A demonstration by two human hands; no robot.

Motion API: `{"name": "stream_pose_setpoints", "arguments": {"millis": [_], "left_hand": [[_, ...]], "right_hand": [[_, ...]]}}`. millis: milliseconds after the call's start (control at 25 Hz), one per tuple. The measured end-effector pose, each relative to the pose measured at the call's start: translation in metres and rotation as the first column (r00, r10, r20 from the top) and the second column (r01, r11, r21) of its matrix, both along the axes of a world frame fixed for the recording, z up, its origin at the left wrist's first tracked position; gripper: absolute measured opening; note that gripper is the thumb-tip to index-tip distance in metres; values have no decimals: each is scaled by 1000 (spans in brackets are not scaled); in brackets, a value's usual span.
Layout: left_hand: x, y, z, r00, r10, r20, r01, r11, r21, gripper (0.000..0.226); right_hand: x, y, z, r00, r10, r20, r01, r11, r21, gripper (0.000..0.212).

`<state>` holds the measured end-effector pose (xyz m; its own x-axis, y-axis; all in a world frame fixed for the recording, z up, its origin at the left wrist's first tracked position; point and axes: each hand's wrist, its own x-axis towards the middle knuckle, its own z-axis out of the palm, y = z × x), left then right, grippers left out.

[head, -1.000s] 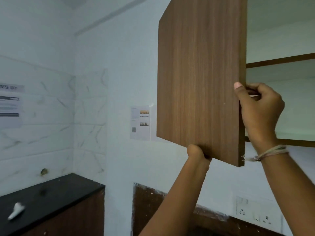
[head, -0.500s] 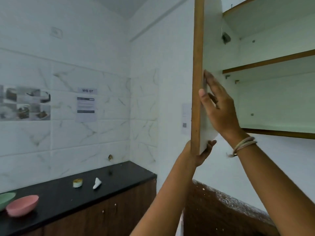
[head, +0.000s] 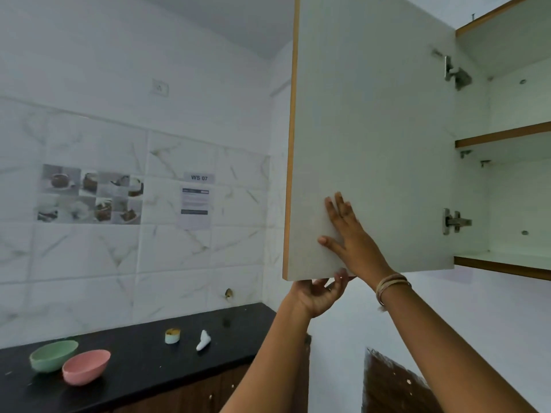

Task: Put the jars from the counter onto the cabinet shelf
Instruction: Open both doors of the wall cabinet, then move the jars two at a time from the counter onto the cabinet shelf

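Note:
The wall cabinet's door [head: 372, 129] stands swung wide, its white inner face toward me. My right hand [head: 347, 234] lies flat on that face with fingers spread. My left hand [head: 320, 292] touches the door's bottom edge from below, fingers loosely curled, holding nothing. Inside the cabinet, the lower shelf [head: 504, 265] and the upper shelf [head: 504, 134] are bare. A small pale jar [head: 172, 335] with a yellowish top stands on the black counter [head: 143, 368] at lower left.
A green bowl [head: 53, 354] and a pink bowl [head: 86, 366] sit on the counter's left part. A small white object [head: 203, 340] lies beside the jar. Metal hinges [head: 454, 222] stick out at the door's right edge. Tiled wall behind the counter carries paper notices.
The door has swung from nearly closed to wide open. My right hand went from gripping its edge to lying flat on the inner face. The view turned left, showing more counter.

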<state>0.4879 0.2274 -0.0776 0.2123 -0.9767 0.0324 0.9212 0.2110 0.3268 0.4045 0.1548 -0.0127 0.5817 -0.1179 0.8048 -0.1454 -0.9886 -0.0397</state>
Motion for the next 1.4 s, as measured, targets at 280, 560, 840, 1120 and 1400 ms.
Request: {"name": "stream_pose_setpoints", "arguments": {"millis": [280,560,840,1120,1400], "left_hand": [[-38,-26,-17,975,207,83,-211,977,39,25],[-163,-58,-42,712,362,602,-444,896,-13,28],[-305,-74,-168,210,275,938,-279,937,-212,54],[-355,-48,-363,129,-204,970,-191,955,226,82],[-333,-45,-478,179,-456,872,-314,813,490,113]], "right_hand": [[-26,7,-6,995,-98,-37,98,995,-2,69],[-175,-13,-62,843,-449,296,403,892,205,53],[-362,-7,-185,518,-817,254,608,561,562,49],[-427,31,-371,442,-897,-29,451,194,871,59],[-395,32,-527,593,-755,-280,292,-122,949,72]]}}
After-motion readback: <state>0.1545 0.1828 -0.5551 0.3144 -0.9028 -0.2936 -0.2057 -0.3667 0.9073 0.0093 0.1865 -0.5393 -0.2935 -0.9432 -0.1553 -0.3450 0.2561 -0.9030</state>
